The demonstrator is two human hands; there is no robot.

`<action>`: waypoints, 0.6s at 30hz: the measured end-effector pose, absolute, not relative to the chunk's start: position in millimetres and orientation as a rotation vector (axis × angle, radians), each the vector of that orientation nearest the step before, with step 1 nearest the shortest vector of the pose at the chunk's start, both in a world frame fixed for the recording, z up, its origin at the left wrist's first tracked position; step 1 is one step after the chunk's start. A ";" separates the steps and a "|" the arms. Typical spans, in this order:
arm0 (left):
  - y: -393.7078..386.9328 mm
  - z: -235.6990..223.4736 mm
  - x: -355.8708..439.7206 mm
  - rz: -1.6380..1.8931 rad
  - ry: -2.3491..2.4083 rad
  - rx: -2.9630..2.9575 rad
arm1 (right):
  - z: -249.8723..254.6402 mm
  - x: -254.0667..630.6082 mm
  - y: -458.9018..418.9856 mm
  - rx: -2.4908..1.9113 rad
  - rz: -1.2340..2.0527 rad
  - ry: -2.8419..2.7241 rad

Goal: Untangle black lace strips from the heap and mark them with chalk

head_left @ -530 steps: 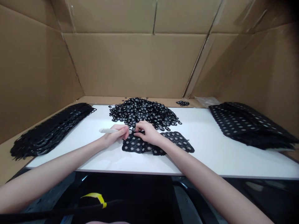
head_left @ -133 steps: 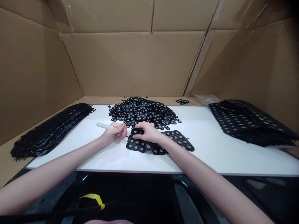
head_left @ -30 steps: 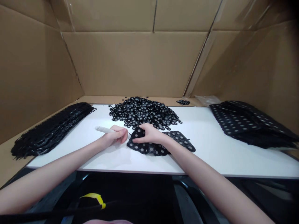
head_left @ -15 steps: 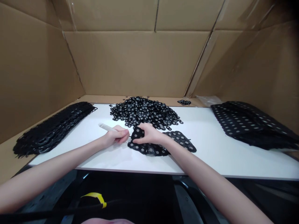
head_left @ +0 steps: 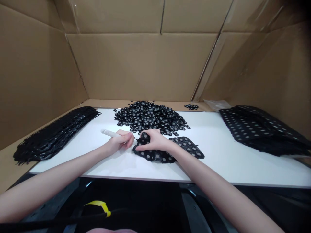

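Note:
My left hand (head_left: pixel 122 141) is closed around a white pen-like tool (head_left: pixel 109 132), whose blunt end points up and to the left. A thin dark strand or tip spans the small gap between these fingers and a black mat with round grey dots (head_left: pixel 156 156). My right hand (head_left: pixel 155 139) grips the mat's raised left part between thumb and fingers. The rest of that mat lies on the white board, partly under my right wrist and forearm. Just behind both hands is a heap of small black rings and discs (head_left: pixel 150 115).
A stack of black perforated strips (head_left: pixel 58 132) lies at the left. Black dotted sheets (head_left: pixel 262 129) are piled at the right. A small cluster of rings (head_left: pixel 191 106) sits at the back edge of the white board (head_left: pixel 218 161). Cardboard walls (head_left: pixel 141 64) enclose the board.
My left hand and the pen-like tool have shifted very slightly left. Under my right hand, the mat's raised part has curled more, and the thumb has moved slightly left and down.

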State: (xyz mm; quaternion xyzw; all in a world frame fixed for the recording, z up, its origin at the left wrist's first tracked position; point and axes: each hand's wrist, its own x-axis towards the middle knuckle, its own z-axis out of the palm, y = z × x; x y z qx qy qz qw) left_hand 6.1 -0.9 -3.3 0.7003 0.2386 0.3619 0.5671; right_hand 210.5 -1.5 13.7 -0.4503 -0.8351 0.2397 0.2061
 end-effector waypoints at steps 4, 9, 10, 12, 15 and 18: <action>-1.3 -3.2 7.8 0.874 0.552 1.668 | 15.4 209.4 -2.0 -1.305 0.687 -2.333; -3.8 4.1 8.2 0.969 0.521 1.533 | 17.6 209.8 -1.3 -1.240 0.815 -2.387; -4.4 5.9 8.0 0.996 0.514 1.498 | 17.5 210.1 -1.3 -1.215 0.839 -2.377; -5.1 8.5 7.7 1.019 0.503 1.456 | 17.0 210.6 -1.5 -1.187 0.859 -2.347; -4.9 8.0 7.5 0.975 0.492 1.460 | 16.9 210.6 -2.7 -1.193 0.850 -2.326; -3.5 4.6 7.0 0.931 0.514 1.495 | 18.3 209.3 -4.8 -1.186 0.843 -2.325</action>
